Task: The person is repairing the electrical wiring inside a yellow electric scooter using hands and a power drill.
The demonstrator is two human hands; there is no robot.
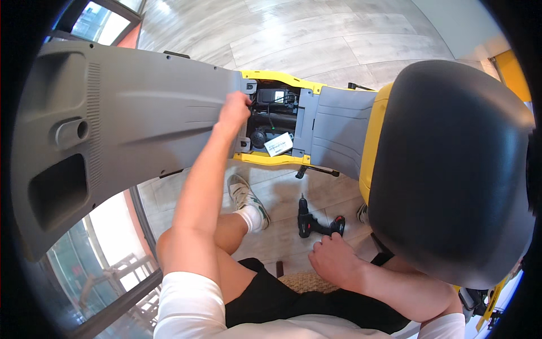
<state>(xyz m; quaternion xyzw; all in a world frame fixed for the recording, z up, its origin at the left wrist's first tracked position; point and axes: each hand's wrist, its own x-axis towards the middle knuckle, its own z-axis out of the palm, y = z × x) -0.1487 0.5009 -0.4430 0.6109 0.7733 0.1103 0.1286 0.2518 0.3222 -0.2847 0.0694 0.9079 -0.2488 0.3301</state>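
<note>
My left hand (234, 109) reaches to the left edge of the opened compartment (274, 120) between grey floor panels, its fingers curled at the edge; what they hold, if anything, is hidden. Inside lie dark cables, a black device (270, 96) and a white rectangular item (278, 144) with printing. Yellow trim (271, 160) frames the opening. My right hand (333, 260) hangs lower right with fingers loosely curled and nothing visible in them. Just beyond it in view, a black cordless drill (307, 223) lies on the floor.
The large grey body panel (135, 113) fills the left, and a black seat (443, 169) with yellow trim the right. My legs and feet show below over light plank flooring (361, 34). Glass-panelled windows or doors (99, 237) stand at the left. A woven seat (302, 281) is under me.
</note>
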